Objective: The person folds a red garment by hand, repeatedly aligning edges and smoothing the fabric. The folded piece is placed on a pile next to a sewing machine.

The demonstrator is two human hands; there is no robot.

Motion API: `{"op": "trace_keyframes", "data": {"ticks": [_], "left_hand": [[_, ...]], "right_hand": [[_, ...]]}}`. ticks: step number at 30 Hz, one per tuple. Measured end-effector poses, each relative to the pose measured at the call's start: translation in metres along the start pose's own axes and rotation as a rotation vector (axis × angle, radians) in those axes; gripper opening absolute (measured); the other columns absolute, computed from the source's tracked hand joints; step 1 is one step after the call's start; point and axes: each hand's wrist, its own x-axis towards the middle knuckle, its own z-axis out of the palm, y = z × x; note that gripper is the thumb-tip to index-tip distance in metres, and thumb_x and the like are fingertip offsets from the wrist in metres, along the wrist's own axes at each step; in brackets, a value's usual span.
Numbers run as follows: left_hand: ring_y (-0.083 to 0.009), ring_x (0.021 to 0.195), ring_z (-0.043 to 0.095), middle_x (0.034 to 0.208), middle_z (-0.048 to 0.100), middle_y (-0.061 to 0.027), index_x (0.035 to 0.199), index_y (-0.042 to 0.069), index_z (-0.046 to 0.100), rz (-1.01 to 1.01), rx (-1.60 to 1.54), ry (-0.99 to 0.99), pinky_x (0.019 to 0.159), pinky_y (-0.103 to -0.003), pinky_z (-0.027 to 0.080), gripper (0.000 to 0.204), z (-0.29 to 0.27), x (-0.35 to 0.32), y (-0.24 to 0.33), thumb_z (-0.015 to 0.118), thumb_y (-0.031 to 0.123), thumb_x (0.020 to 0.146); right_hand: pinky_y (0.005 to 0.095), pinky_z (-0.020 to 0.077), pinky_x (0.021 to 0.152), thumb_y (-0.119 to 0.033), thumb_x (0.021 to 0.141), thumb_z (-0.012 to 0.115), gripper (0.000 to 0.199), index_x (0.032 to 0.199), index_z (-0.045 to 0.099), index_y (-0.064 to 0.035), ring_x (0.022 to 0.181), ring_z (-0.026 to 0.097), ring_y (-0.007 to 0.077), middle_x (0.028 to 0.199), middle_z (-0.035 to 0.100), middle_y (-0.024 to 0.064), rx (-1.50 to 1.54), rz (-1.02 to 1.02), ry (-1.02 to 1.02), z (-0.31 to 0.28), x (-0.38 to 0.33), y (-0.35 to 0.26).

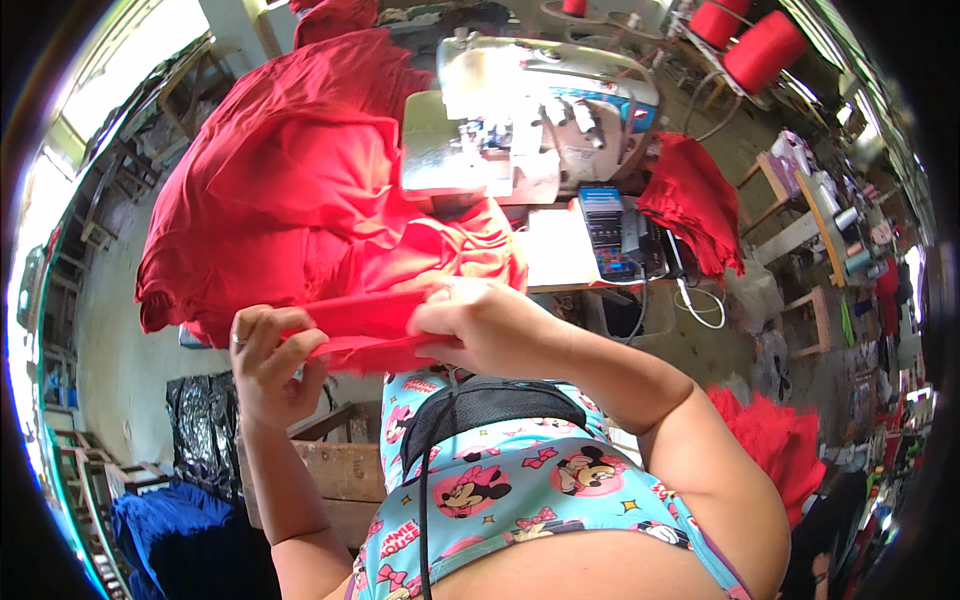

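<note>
A person stretches a red cloth [370, 318] between two bare hands, its folded length held in front of the body, just short of a worktable. The left hand [270, 360], a ring on one finger, grips one end between thumb and curled fingers; the right hand [470, 325], knuckles up, pinches the other end. The hands stand a little apart, the cloth spanning the gap.

Directly beyond the left hand rises a broad red heap [280, 180], its folds running down almost to the held piece. Beyond the right hand sits a sewing machine [550, 72], a shiny metal plate [425, 150] on its near left side. To the right hand's right are a control box [600, 205], a looped white cable [703, 320] and a red stack [695, 200], with red thread cones [765, 50] farther off. Below and left of the left hand lie black plastic [200, 420] and blue cloth [175, 525]; a wooden box [340, 470] stands nearer.
</note>
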Motion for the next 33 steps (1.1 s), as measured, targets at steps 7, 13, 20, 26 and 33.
{"op": "trace_keyframes", "data": {"ticks": [7,13,20,26,33], "left_hand": [[-0.0295,0.061,0.057,0.083,0.057,-0.0106,0.082,0.005,0.058,-0.381,-0.201,-0.025,0.052,-0.037,0.046,0.008,0.044,-0.019,0.006,0.065,0.008,0.078],[-0.0341,0.074,0.059,0.08,0.057,-0.0163,0.082,0.0,0.062,-0.607,-0.232,-0.134,0.066,-0.039,0.047,0.014,0.13,-0.011,-0.034,0.067,0.013,0.079],[-0.0307,0.071,0.059,0.078,0.059,-0.0145,0.083,0.0,0.064,-0.805,-0.333,0.017,0.065,-0.037,0.047,0.022,0.15,-0.014,-0.03,0.074,0.018,0.075],[-0.03,0.073,0.06,0.079,0.058,-0.0105,0.081,0.004,0.065,-0.817,-0.344,0.097,0.063,-0.038,0.047,0.022,0.159,-0.021,-0.027,0.076,0.022,0.074],[-0.03,0.07,0.059,0.078,0.057,-0.01,0.079,0.004,0.063,-0.799,-0.321,0.15,0.061,-0.039,0.046,0.022,0.165,-0.023,-0.024,0.075,0.021,0.074]], "right_hand": [[0.0368,0.0488,0.066,-0.016,0.083,0.065,0.017,0.089,0.06,-0.0002,0.075,0.062,0.0323,0.077,0.061,0.0175,0.174,0.251,0.065,0.006,-0.008,0.01],[0.037,0.049,0.066,-0.02,0.082,0.067,0.016,0.087,0.064,-0.0047,0.071,0.063,0.0286,0.075,0.064,0.0133,-0.253,0.369,0.184,0.017,0.024,0.094],[0.0366,0.0474,0.062,-0.019,0.081,0.068,0.017,0.085,0.062,-0.0033,0.062,0.06,0.0283,0.07,0.062,0.0143,-0.321,0.365,0.125,0.008,0.039,0.104],[0.0406,0.0426,0.08,-0.025,0.073,0.071,0.02,0.081,0.066,-0.0083,0.094,0.05,0.031,0.094,0.053,0.0117,-0.599,0.174,0.185,0.024,0.068,0.091],[0.0417,0.0421,0.079,-0.015,0.07,0.067,0.01,0.08,0.067,-0.0145,0.1,0.047,0.0305,0.099,0.053,0.0088,-0.551,0.173,-0.173,0.015,0.085,0.086]]}}
